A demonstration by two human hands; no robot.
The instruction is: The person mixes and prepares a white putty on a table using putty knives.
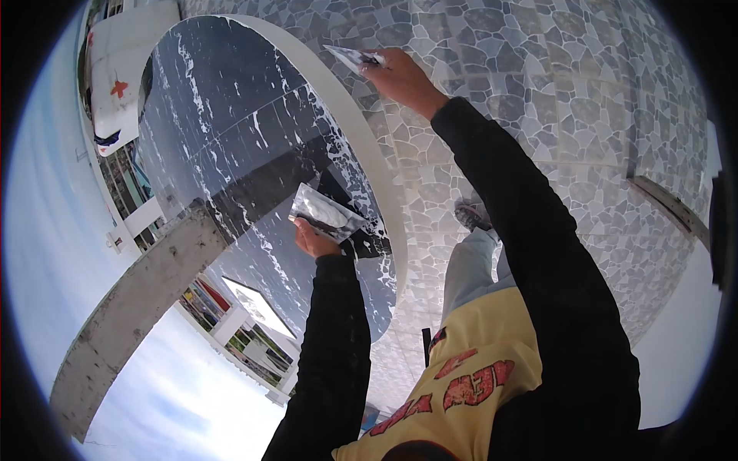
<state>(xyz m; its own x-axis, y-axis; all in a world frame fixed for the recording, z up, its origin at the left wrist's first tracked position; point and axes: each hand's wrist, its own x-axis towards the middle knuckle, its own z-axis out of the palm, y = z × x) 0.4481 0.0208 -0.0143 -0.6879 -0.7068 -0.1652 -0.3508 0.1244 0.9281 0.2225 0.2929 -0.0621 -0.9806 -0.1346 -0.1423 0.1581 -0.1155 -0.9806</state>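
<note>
My left hand is closed around a flat metal putty knife with a lump of whitish paste on its blade. It is held over the dark grey surface, which is streaked and blotched with white. Farther up, my right hand grips a second putty knife, its blade pointing left past the surface's pale edge. That blade appears apart from the surface, and its handle is mostly hidden by my fingers.
A rough concrete beam crosses at the lower left. Stone-patterned flooring spreads to the right, with my shoe on it. A wooden plank lies at far right. A white sack-like object with a red mark is at upper left.
</note>
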